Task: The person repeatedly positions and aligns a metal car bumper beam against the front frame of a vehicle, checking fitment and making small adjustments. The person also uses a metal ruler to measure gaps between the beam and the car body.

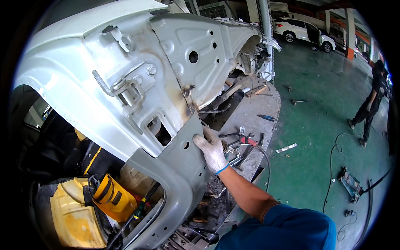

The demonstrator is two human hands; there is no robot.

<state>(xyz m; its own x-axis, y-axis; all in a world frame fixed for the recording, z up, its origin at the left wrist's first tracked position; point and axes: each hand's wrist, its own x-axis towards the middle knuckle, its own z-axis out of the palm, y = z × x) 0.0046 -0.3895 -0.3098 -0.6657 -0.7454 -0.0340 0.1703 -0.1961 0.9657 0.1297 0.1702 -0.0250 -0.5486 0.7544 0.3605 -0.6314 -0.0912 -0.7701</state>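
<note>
Blue sleeve (287, 227) at 5 o'clock. White-gloved right hand (210, 152) mid-view, grip holding the edge of grey body panel (181, 164); counter (253, 118) at 3 o'clock.

Tools (266, 118) lie on platform (255, 110), right of panel (175, 155)

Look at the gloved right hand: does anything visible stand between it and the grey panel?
Only the white glove covering the right hand; nothing else visible stands between. The thumb lies against the grey panel near its edge; the fingertips are hidden.
</note>
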